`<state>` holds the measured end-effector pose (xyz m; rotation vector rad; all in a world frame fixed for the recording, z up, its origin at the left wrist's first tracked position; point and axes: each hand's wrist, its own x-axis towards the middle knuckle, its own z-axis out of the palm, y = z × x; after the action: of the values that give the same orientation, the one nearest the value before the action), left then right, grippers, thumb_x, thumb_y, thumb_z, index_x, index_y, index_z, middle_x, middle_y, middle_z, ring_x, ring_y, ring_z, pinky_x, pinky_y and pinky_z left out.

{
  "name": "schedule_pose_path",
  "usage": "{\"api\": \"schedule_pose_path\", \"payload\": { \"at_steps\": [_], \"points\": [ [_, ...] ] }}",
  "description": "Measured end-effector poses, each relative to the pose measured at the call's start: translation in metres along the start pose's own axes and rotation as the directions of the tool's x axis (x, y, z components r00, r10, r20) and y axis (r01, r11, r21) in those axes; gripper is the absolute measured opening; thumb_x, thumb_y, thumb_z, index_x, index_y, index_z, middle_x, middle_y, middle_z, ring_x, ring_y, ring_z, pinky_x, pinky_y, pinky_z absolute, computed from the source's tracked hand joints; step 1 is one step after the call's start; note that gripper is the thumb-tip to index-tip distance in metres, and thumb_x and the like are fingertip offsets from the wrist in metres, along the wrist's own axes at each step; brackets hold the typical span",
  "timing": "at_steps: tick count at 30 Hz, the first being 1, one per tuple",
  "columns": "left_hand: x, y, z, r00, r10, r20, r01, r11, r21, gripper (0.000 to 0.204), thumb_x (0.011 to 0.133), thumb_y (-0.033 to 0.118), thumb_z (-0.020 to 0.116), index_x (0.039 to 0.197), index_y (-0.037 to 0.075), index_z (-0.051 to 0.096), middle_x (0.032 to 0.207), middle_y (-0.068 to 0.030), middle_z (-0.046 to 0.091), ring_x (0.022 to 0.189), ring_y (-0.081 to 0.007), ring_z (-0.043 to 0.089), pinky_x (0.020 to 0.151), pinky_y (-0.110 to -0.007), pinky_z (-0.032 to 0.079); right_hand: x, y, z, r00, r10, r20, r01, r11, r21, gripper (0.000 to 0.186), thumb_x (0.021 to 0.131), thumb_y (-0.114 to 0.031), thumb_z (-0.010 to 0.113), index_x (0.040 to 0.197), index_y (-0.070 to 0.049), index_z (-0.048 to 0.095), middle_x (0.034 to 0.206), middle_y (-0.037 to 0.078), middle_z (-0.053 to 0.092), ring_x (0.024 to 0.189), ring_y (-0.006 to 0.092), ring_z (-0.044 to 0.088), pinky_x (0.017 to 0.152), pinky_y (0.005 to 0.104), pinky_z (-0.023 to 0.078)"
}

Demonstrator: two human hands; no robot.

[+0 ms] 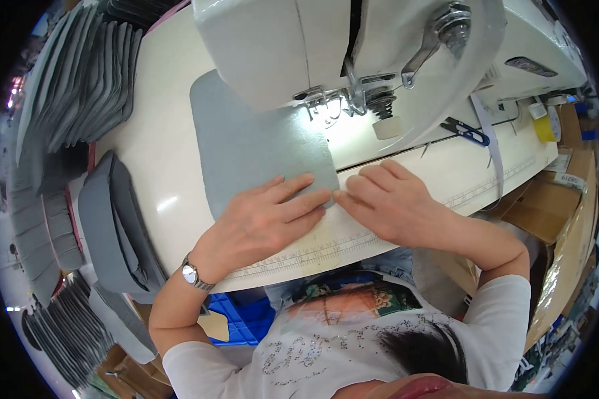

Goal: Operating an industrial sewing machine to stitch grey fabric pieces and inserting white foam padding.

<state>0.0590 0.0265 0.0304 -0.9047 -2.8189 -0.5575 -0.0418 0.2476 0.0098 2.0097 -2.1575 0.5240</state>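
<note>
A grey fabric panel (253,146) with rounded corners lies flat on the white table, its right edge running up to the lit presser foot (333,112) of a white sewing machine (263,50). My left hand (263,216) rests on the panel's near part, fingers stretched out and pressing it down; a watch is on that wrist. At the panel's near right corner my right hand (389,203) is closed, thumb and forefinger pinched at the edge. Its curled fingers partly hide what lies between them.
Stacked grey panels (80,80) stand at the far left, with folded grey pieces (116,226) nearer. Blue thread snips (467,131) and a white strip (489,133) lie right of the needle. A ruler tape (313,251) runs along the front edge. Cardboard boxes (546,206) stand at right.
</note>
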Motion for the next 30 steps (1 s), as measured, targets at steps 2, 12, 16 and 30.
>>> {"api": "schedule_pose_path", "payload": {
  "at_steps": [2, 12, 16, 30],
  "points": [
    [0.0, -0.003, -0.001, 1.0, -0.009, 0.028, 0.01, 1.0, -0.018, 0.026, 0.07, 0.007, 0.065, 0.096, 0.007, 0.068, 0.114, -0.0047, 0.065, 0.106, -0.0256, 0.063, 0.084, -0.036, 0.055, -0.002, 0.002, 0.001, 0.998, 0.058, -0.032, -0.06, 0.997, -0.053, 0.023, 0.073, -0.015, 0.058, 0.093, -0.008, 0.067, 0.082, 0.001, 0.05, 0.082, 0.0176, 0.051, 0.073, 0.0299, 0.041],
    [0.012, -0.037, -0.001, 0.996, -0.067, -0.061, 0.063, 0.995, -0.075, 0.022, 0.072, 0.008, 0.065, 0.094, 0.008, 0.07, 0.104, -0.0018, 0.069, 0.099, -0.023, 0.065, 0.077, -0.032, 0.055, 0.014, 0.029, 0.005, 0.994, 0.097, -0.045, -0.1, 0.992, -0.073, 0.029, 0.073, -0.014, 0.06, 0.101, -0.013, 0.067, 0.081, 0.001, 0.053, 0.08, 0.0186, 0.054, 0.073, 0.0312, 0.042],
    [0.015, -0.053, -0.006, 0.993, -0.12, -0.01, 0.12, 0.992, -0.044, 0.019, 0.074, 0.008, 0.065, 0.092, 0.01, 0.07, 0.106, 0.001, 0.069, 0.104, -0.0203, 0.065, 0.075, -0.031, 0.055, 0.024, 0.043, 0.012, 0.992, 0.121, 0.021, -0.12, 0.992, -0.039, 0.025, 0.074, -0.015, 0.063, 0.099, -0.013, 0.066, 0.083, 0.001, 0.056, 0.079, 0.0192, 0.054, 0.074, 0.0321, 0.043],
    [0.034, -0.054, -0.005, 0.989, -0.135, -0.056, 0.144, 0.968, 0.205, 0.018, 0.076, 0.009, 0.06, 0.092, 0.008, 0.068, 0.105, 0.0011, 0.068, 0.071, -0.0217, 0.064, 0.052, -0.031, 0.048, 0.024, 0.057, 0.04, 0.906, 0.419, -0.055, -0.399, 0.891, 0.214, 0.025, 0.074, -0.009, 0.064, 0.099, -0.01, 0.063, 0.091, 0.0, 0.057, 0.084, 0.0198, 0.051, 0.075, 0.033, 0.045]
  ]
}}
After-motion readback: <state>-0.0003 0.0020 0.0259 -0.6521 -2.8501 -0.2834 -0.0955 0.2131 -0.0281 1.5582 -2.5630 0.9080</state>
